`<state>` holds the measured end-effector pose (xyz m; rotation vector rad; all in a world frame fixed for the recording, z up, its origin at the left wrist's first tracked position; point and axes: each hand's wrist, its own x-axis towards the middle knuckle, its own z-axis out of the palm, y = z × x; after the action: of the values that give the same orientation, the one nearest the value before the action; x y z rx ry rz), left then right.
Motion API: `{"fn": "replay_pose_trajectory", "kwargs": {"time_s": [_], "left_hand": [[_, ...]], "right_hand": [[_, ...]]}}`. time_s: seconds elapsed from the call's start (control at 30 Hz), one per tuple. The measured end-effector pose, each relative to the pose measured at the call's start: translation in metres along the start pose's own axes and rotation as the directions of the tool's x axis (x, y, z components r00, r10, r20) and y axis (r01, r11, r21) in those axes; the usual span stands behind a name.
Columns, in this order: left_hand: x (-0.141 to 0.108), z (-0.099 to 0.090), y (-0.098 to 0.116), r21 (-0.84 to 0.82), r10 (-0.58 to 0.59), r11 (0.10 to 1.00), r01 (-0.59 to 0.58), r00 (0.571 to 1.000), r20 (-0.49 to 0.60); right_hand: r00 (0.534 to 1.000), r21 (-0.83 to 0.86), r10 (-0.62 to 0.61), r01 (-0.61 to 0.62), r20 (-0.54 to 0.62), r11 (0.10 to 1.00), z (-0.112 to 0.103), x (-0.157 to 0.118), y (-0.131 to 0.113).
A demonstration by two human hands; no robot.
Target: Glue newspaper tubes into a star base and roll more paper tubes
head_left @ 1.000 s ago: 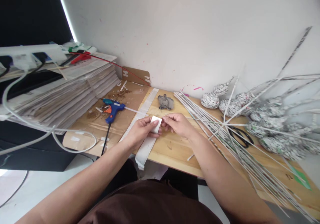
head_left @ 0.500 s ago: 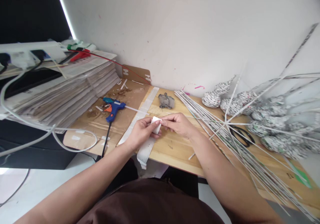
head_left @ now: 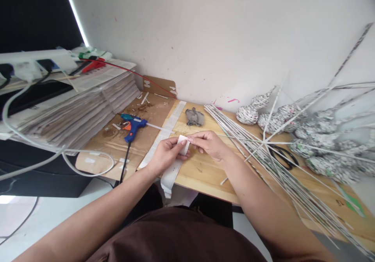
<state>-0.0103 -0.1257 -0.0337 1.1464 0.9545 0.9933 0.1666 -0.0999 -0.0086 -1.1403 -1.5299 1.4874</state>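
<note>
A small white piece of paper (head_left: 184,145) is pinched between the thumb and fingers of my left hand (head_left: 166,154). My right hand (head_left: 208,145) has its thumb and forefinger closed on the top right corner of the same piece. Both hands are just above the wooden table (head_left: 193,175), over long white paper strips (head_left: 170,177). Left of them, a blue glue gun (head_left: 135,129) lies on cardboard with a glue stick in its back end. A crumpled grey cloth (head_left: 194,117) sits beyond my hands.
Many thin rolled paper sticks (head_left: 293,180) fan out at the right, with a star of joined sticks (head_left: 265,141) and black scissors (head_left: 283,157). Woven paper shapes (head_left: 247,114) stand by the wall. A stack of newspapers (head_left: 88,106) and white cables (head_left: 88,174) are at left.
The white piece is tilted slightly differently between my fingers. Both hands stay at nearly the same place, and the view has shifted a little.
</note>
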Motion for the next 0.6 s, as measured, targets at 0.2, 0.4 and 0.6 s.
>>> {"fn": "replay_pose_trajectory", "kwargs": {"time_s": [0.2,0.4,0.6], "left_hand": [[-0.002,0.002,0.000,0.015,-0.009,1.000,0.009,1.000,-0.015],[-0.002,0.003,0.001,0.042,-0.013,0.999,0.014,1.000,-0.013],[-0.001,0.003,0.000,0.056,-0.019,0.998,0.020,1.000,-0.017]], "right_hand": [[1.000,0.049,-0.002,0.003,-0.017,0.999,0.003,0.002,0.003],[0.994,0.142,0.048,-0.034,-0.097,0.989,0.007,0.005,0.006],[0.988,0.167,0.055,-0.030,-0.145,0.986,0.012,0.006,0.007]]}}
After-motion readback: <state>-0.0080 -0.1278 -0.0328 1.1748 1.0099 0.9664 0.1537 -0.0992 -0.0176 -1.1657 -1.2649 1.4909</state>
